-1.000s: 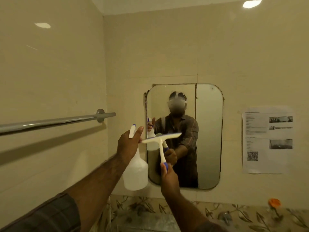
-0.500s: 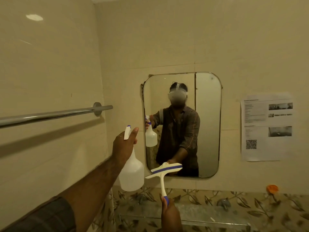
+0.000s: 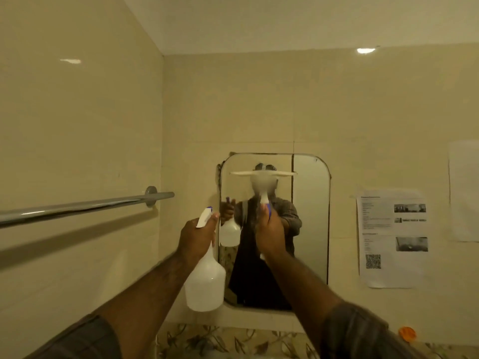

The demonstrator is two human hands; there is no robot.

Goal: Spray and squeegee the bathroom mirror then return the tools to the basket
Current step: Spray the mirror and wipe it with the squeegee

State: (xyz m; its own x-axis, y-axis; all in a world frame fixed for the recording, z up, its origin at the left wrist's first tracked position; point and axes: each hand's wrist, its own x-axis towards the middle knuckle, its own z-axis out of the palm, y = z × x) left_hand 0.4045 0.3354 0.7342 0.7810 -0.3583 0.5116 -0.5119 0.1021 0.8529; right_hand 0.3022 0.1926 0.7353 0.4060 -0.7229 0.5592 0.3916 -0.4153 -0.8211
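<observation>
A rounded bathroom mirror (image 3: pixel 309 216) hangs on the beige tiled wall ahead. My right hand (image 3: pixel 269 233) grips the blue-tipped handle of a white squeegee (image 3: pixel 263 177), held upright with its blade level across the mirror's upper part. My left hand (image 3: pixel 197 235) holds a white translucent spray bottle (image 3: pixel 206 283) by its neck, left of the mirror's lower corner, nozzle pointing up. The mirror reflects both tools and my arms. No basket is in view.
A chrome towel bar (image 3: pixel 85 206) juts from the left wall toward the corner. Printed paper sheets (image 3: pixel 391 239) are stuck on the wall right of the mirror. An orange round object (image 3: pixel 407 333) sits low right above a leaf-patterned tile band (image 3: pixel 220 340).
My right hand raised the squeegee from below the mirror's bottom edge to its upper part. The view tilted upward. The spray bottle stayed at about the same place beside the mirror.
</observation>
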